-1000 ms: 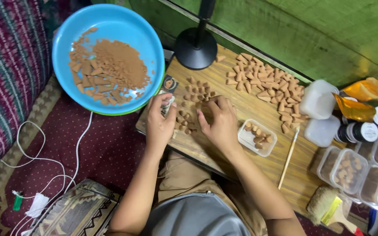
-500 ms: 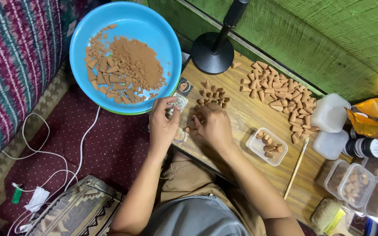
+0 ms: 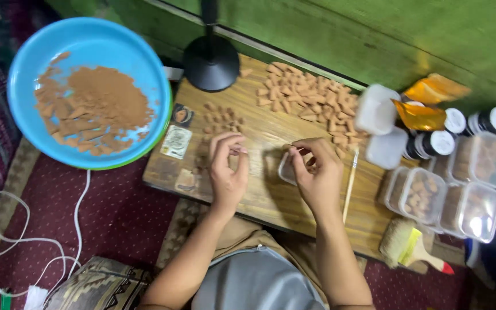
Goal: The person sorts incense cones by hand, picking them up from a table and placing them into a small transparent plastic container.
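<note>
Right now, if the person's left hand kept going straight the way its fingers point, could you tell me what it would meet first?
The left hand points away from the body, across the wooden board. First in that line is probably the small cluster of brown cones; past it stands the black lamp base. Depth is hard to judge here.

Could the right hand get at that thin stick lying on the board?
Probably yes. The stick lies bare on the board just beside the right hand, with nothing lying over it or between them.
</note>
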